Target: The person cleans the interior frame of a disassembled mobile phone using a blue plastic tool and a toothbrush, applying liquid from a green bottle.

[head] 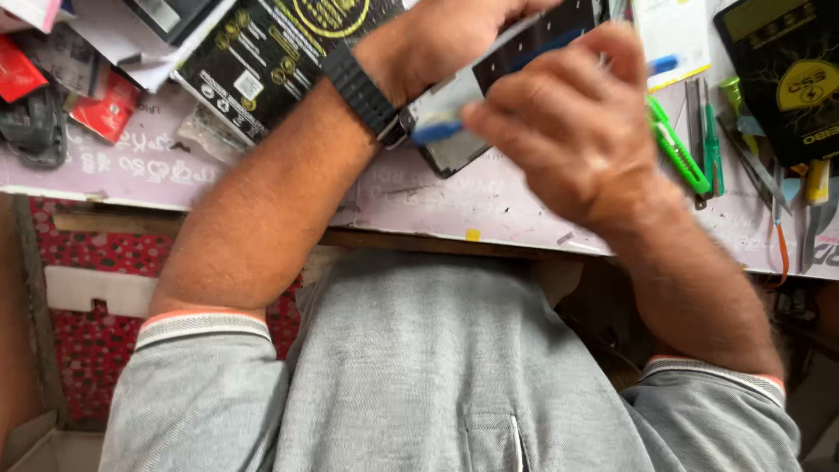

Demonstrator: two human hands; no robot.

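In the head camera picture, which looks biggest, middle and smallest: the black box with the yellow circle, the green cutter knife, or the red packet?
1. Black cardboard box with yellow circle, largest.
2. Green plastic cutter knife.
3. Red packet; close to the knife in size, and partly covered, so the last two are unsure.

Bare table (489,205) lies open just below the hands. To the right, green tools (677,149) and tweezers (752,166) crowd the way; to the left, a black package (262,52) and red packets (105,109) block it.
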